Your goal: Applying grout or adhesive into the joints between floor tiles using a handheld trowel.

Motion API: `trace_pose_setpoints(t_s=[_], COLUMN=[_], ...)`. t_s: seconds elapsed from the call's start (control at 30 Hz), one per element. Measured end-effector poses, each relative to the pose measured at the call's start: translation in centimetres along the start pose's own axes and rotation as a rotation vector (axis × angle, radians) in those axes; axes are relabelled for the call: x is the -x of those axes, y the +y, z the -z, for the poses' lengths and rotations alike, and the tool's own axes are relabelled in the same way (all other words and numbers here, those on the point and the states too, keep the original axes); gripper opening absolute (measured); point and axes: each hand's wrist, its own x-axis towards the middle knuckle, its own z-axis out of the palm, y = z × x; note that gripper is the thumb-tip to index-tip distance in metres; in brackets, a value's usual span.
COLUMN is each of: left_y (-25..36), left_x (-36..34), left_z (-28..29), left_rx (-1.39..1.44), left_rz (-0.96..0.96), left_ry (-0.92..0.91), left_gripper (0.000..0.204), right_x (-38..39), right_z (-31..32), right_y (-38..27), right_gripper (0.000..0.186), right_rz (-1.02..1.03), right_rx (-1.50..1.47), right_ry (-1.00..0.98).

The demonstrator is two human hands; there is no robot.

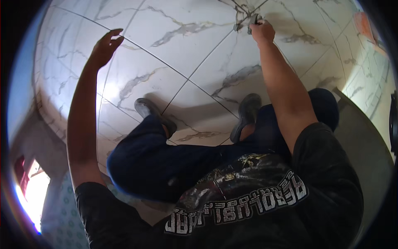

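Observation:
My right hand (pixel 263 32) reaches far forward, its fingers closed on a small dark-grey piece (pixel 253 24) whose exact kind is hard to make out. That piece is at the floor, next to a patch of grey paste-like smears (pixel 241 15) where several tile joints meet. My left hand (pixel 106 49) is stretched out at the left, over the white marble-patterned tiles (pixel 182 50). Its fingers are slightly bent and apart, with nothing in them.
My grey shoes (pixel 249 108) stand on the tiles below, with my knees bent wide. An orange-red object (pixel 363 25) is at the upper right, by a tiled edge. Bright light enters through an opening (pixel 37 189) at the lower left, near a greenish patterned surface (pixel 66 216).

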Motion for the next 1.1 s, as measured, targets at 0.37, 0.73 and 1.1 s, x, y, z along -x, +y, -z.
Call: trace_pose_setpoints(t_s=[0.37,0.73,1.1], left_y=[-4.8,-4.7,-4.9], left_x=[-13.6,-14.2,-14.3], left_z=[-13.6,-19.5,-19.2], left_rx=[-0.297,-0.262,-0.285], left_rz=[-0.411,-0.107,-0.076], left_ry=[0.264,0.622,0.589], left_gripper=[0.049,0.075,0.079], right_x=[3.7,5.8,1.5], right_z=[-3.6,-8.4,-3.7], right_y=[2.7,-4.3,-4.4], right_gripper=[0.027,0.024,0.028], right_rz=[0.161,-0.085,0.223], right_rx=[-0.034,0.094,0.352], right_ry=[0.317,0.423,0.165])
